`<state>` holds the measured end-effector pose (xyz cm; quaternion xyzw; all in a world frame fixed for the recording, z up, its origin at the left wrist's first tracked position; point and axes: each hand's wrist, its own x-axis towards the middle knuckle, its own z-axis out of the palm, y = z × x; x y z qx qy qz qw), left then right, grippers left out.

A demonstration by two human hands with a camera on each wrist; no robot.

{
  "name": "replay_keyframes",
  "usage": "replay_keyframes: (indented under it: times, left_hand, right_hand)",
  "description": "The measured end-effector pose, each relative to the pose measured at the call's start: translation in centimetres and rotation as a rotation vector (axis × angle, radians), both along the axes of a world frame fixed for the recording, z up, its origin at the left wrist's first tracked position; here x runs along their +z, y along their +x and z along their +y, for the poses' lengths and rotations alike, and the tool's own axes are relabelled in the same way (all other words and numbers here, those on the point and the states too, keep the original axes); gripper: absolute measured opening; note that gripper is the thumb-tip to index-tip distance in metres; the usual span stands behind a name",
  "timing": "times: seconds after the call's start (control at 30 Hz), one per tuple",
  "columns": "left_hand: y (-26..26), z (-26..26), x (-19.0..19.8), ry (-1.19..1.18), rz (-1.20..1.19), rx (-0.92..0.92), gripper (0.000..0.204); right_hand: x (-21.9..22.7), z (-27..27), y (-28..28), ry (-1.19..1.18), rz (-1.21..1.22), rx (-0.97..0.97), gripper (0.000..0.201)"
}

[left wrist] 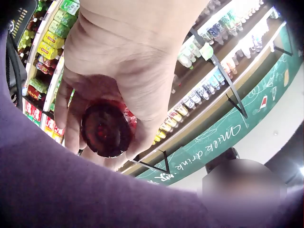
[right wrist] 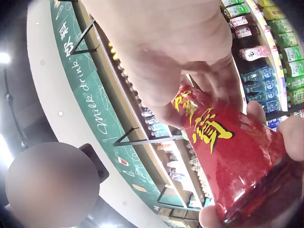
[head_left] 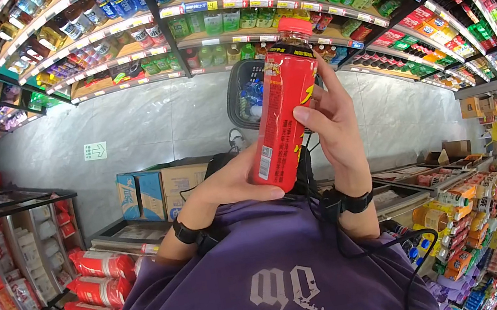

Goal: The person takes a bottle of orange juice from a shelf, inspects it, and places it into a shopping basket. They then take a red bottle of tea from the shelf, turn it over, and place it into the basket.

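purple shirt fills the bottom of our head view, closest to the lens, with black wrist straps and cables running over it. just above it we hold up the red bottle, tilted a little, red cap at the top, label turned toward us, which looks like the way to read the print and barcode on its side.

our left hand sits under the base, thumb along the lower edge, and the left wrist view shows the dark round bottom cupped with fingers curled round it, so that grip carries the weight from below. our right hand wraps the upper body of the bottle, fingers and thumb closed around it beside the yellow characters, steadying the tilt. both grips are closed on the bottle; it touches nothing else and hangs in the air in front of the chest.

around us is a shop aisle. drink shelves packed with green, blue and red bottles curve overhead, a dark shopping basket with blue items shows just behind the bottle, cardboard boxes stand on the pale floor, and red snack bags stack up at the left. green signboard with white lettering runs above the shelves.
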<state>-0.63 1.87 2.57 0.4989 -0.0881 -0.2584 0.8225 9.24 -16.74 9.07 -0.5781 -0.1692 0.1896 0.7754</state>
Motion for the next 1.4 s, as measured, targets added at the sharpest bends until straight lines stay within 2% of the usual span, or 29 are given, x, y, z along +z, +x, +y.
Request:
replay_keyframes:
  times: [0.33, 0.57, 0.73, 1.4]
  left_hand:
    - [0.02, -0.04, -0.34, -0.029, -0.019, -0.002, 0.09]
    - [-0.1, -0.02, -0.07, -0.031, 0.005, -0.016, 0.088]
    - [-0.15, 0.1, 0.14, -0.001, 0.027, -0.056, 0.105]
    - [-0.11, 0.23, -0.29, 0.009, -0.002, -0.067, 0.1]
  right_hand:
    - [-0.44, -0.43, -0.03, -0.065, -0.028, -0.018, 0.093]
    - [-0.19, -0.12, -0.34, -0.014, -0.059, -0.002, 0.092]
    - [-0.33, -0.05, -0.39, -0.022, -0.06, -0.017, 0.092]
    - [-0.23, 0.12, -0.5, -0.032, -0.031, -0.024, 0.091]
